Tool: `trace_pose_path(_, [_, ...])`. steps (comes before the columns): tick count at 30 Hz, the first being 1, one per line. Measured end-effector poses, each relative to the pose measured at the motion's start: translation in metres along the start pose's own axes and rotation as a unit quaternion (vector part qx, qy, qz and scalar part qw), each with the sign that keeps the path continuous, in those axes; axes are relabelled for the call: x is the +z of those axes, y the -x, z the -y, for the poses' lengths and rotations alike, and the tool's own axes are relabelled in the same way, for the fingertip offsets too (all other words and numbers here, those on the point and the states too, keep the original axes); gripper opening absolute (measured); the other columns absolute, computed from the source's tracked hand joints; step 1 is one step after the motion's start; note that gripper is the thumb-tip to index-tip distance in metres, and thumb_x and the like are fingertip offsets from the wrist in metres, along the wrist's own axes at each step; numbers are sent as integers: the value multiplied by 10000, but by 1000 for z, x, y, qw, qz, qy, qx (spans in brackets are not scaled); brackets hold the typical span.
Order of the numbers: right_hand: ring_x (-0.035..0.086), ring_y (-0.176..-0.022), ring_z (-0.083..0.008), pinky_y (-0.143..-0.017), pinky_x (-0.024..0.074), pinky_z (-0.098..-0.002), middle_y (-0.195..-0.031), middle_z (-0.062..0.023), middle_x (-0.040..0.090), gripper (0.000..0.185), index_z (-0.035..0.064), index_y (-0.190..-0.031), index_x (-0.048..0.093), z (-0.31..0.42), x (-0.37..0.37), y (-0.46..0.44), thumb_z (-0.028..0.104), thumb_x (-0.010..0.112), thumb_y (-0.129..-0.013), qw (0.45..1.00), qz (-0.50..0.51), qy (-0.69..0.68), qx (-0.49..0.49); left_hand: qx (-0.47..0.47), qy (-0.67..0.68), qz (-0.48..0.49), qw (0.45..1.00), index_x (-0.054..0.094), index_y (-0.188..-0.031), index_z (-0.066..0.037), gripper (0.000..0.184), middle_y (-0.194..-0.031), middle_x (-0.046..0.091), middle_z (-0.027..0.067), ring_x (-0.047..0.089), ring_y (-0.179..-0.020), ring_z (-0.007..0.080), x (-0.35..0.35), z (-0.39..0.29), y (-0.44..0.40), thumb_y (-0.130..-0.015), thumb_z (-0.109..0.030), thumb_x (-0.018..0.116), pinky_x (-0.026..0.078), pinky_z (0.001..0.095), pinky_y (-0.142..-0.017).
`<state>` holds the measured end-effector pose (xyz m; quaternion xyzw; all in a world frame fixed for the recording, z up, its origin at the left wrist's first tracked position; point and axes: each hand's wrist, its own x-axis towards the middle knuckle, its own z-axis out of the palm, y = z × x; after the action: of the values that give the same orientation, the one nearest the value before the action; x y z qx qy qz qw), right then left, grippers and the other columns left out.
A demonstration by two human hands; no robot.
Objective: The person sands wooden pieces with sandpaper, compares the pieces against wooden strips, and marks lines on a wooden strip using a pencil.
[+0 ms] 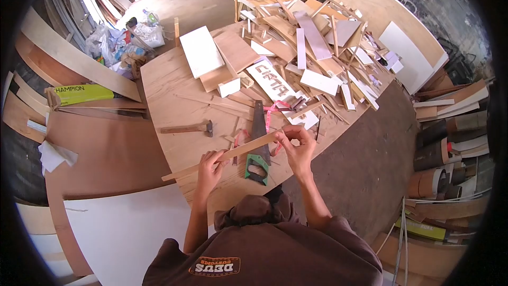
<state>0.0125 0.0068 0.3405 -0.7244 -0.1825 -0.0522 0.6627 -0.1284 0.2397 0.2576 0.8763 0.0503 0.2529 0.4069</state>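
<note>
A thin wooden strip [241, 150] slants across in front of me above the table, its left end lower. My left hand [212, 165] is closed round the strip left of its middle. The strip's right end is pinched in my right hand [297, 144], fingers curled. Below the strip lies a handsaw [257, 165] with a green handle, its blade pointing away from me. A hammer [188, 128] with a wooden handle rests to the left of the saw. Pink measuring tape [270, 115] lies loosely curled beside the saw blade.
Wood offcuts [312, 47] are heaped over the far and right side of the wooden table [164, 92]. A white lettered board [270, 80] lies among them. Large sheets [132, 228] stand at the left, and plastic bags [127, 39] sit on the floor behind. Rolled material [434, 180] is stacked at right.
</note>
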Motion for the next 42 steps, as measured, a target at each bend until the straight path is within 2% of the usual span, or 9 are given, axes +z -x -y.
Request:
trace_pose_path(6, [624, -781, -124, -678, 505, -283, -906, -64, 726, 251, -1, -997, 729, 3, -1, 9, 110, 861, -815, 998, -28, 50, -19, -68, 102, 0, 993, 697, -1169, -13, 327, -954, 691, 123, 615, -884, 312, 16, 3, 5, -847, -35, 746, 457, 397, -823])
trace_pose_path(11, [666, -921, -224, -834, 508, -367, -1051, -88, 718, 280, 43, -1038, 731, -4, -9, 13, 131, 849, -800, 968, -88, 210, -104, -20, -38, 30, 999, 695, -1206, -54, 358, -973, 690, 106, 628, -924, 299, 15, -15, -3, -850, -52, 732, 459, 407, -837])
trace_pose_path(14, [663, -986, -267, -1010, 412, -457, -1111, -103, 701, 291, 86, -1066, 720, 7, -1, 24, 199, 815, -816, 838, -129, 495, -192, 36, -86, 76, 993, 695, -1203, -85, 356, -954, 686, 95, 634, -947, 292, 38, -32, -8, -849, -88, 737, 462, 421, -845])
trace_pose_path(17, [661, -930, -209, -1060, 334, -453, -949, -70, 732, 261, 136, -1027, 730, -21, 1, 41, 256, 807, -808, 897, 102, 388, -188, 76, -40, 66, 994, 696, -1192, -107, 357, -931, 681, 90, 638, -942, 294, 63, -47, -15, -843, -146, 762, 465, 428, -844])
trace_pose_path(20, [667, -940, -174, -1067, 316, -437, -827, -29, 735, 220, 153, -976, 763, -25, -34, 35, 251, 821, -788, 911, 125, 384, -79, 36, -26, 81, 996, 693, -1190, -110, 381, -926, 682, 87, 646, -915, 297, 51, -52, -20, -834, -210, 788, 465, 423, -850])
trace_pose_path(28, [568, -1026, -241, -995, 364, -456, -1174, -97, 605, 407, 94, -1202, 666, -32, -43, 47, 198, 811, -836, 846, -120, 494, -161, -75, -15, 60, 995, 737, -1106, -63, 329, -922, 697, 108, 686, -806, 295, 61, -35, -7, -843, -246, 812, 529, 394, -694])
trace_pose_path(31, [597, -875, -148, -676, 486, -304, -1083, -117, 595, 510, -19, -1323, 494, -61, -13, 68, 308, 697, -989, 986, -132, 52, 89, -90, 121, 61, 987, 729, -1131, -41, 339, -926, 687, 123, 686, -791, 295, 81, -49, -13, -842, -197, 814, 541, 382, -692])
trace_pose_path(34, [582, -716, -110, -603, 467, -263, -882, -62, 609, 404, -4, -1189, 561, -67, -19, 57, 365, 620, -1035, 962, 50, -158, 218, -45, 106, 103, 988, 722, -1144, -22, 333, -940, 684, 131, 690, -793, 283, 87, -70, -19, -853, -162, 807, 545, 377, -709])
trace_pose_path(42, [508, -550, -90, -519, 418, -259, -658, 2, 545, 385, 0, -956, 588, -59, -67, 15, 370, 570, -1061, 977, -90, -104, 161, -110, 127, 221, 961, 698, -1161, 2, 297, -823, 697, 107, 667, -716, 205, 67, -55, -10, -952, -206, 727, 507, 339, -661])
